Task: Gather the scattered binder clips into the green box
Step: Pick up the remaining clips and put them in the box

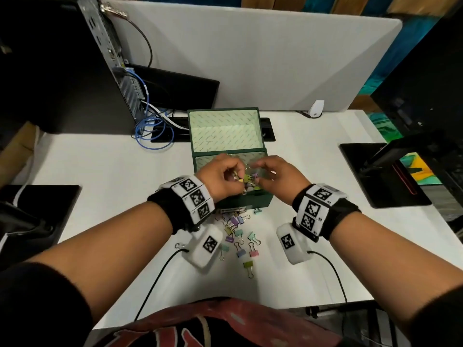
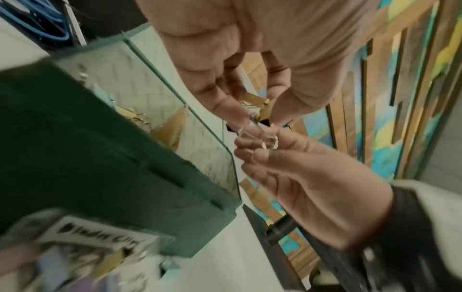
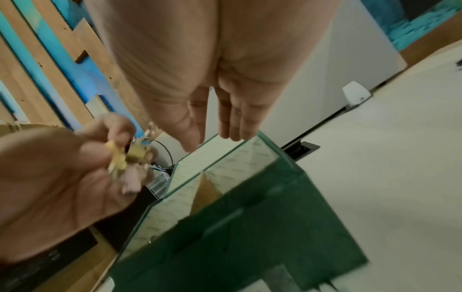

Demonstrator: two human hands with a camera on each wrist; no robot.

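Observation:
The green box (image 1: 250, 199) (image 2: 100, 158) (image 3: 262, 227) stands open at mid-table, its lid (image 1: 225, 131) tipped back. Both hands hover over its opening. My left hand (image 1: 231, 177) (image 2: 255, 116) (image 3: 130, 150) pinches a small bunch of binder clips (image 1: 248, 179) (image 2: 260, 110) (image 3: 127, 158), yellow and pink among them. My right hand (image 1: 263, 171) (image 3: 212, 136) (image 2: 255, 150) faces it; its fingers lie nearly straight and hold nothing, their tips close to the clips' wire handles. A few clips (image 2: 130, 114) lie inside the box. Several pastel clips (image 1: 238, 236) are scattered on the table in front of the box.
A computer tower (image 1: 87, 58) with blue cables (image 1: 152, 131) stands at the back left. Black mats lie at the left (image 1: 37, 204) and right (image 1: 375, 171). A grey partition (image 1: 250, 58) closes the back, with a small white device (image 1: 316, 108) at its foot.

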